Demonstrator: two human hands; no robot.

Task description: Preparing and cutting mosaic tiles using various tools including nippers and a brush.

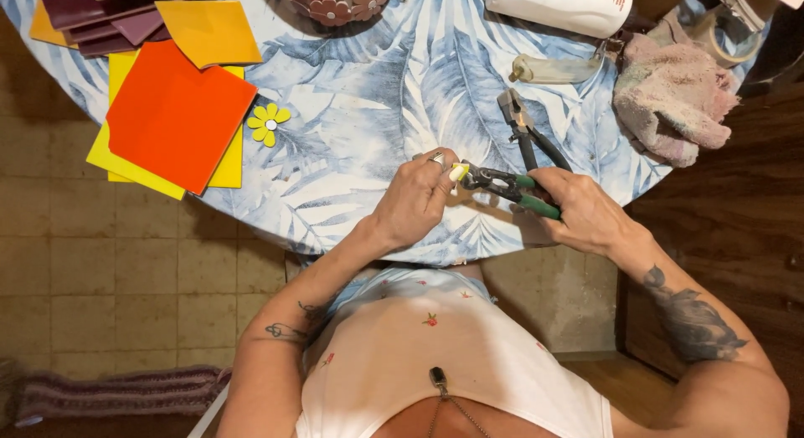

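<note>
My left hand (416,197) pinches a small yellow tile piece (459,171) over the near edge of the round table (368,111). My right hand (584,210) grips green-handled nippers (502,185), whose jaws close on that yellow piece. A second pair of pliers (523,128) with dark handles lies on the cloth just beyond my right hand. A finished yellow tile flower (269,124) rests on the table to the left.
Orange (176,111) and yellow tiles are stacked at the left, with dark maroon tiles (100,11) behind. A mosaic bowl (335,1), a white bottle (561,7), a pink rag (670,99) and a tape roll (730,32) lie along the far side.
</note>
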